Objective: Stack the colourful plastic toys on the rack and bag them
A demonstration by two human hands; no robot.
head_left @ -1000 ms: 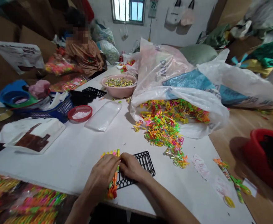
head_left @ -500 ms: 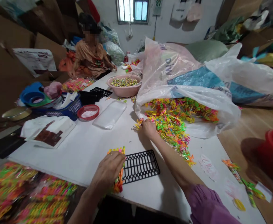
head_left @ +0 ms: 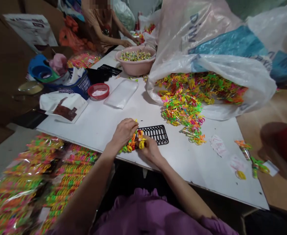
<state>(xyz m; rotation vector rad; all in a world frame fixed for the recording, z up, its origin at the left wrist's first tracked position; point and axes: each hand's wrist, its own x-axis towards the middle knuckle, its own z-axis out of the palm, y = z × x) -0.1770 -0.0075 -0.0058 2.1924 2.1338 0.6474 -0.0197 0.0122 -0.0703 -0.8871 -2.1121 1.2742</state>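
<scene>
A black plastic grid rack [head_left: 155, 134] lies at the near edge of the white table, its right part bare. Small bright plastic pieces [head_left: 126, 147] in yellow, green and orange stand packed on its left part. My left hand [head_left: 125, 130] is curled over these pieces, its fingertips at the end of the row. My right hand [head_left: 150, 149] pinches a few yellow and red plastic pieces [head_left: 141, 139] against the row, next to the left fingertips. Their exact shape is too small to tell. A heap of similar loose pieces [head_left: 182, 104] spills from a big white plastic sack [head_left: 214, 62].
A pink basin [head_left: 136, 67] of small pieces, a clear plastic packet [head_left: 122, 93], a red basket [head_left: 98, 91] and a blue basket [head_left: 82, 85] stand further back. Bagged pieces [head_left: 23, 182] lie at lower left. Another person [head_left: 104, 29] sits across at upper left.
My right hand has come from the heap to the rack, carrying plastic pieces beside my left hand. The view has tilted down. The other person's hands have moved together over the table.
</scene>
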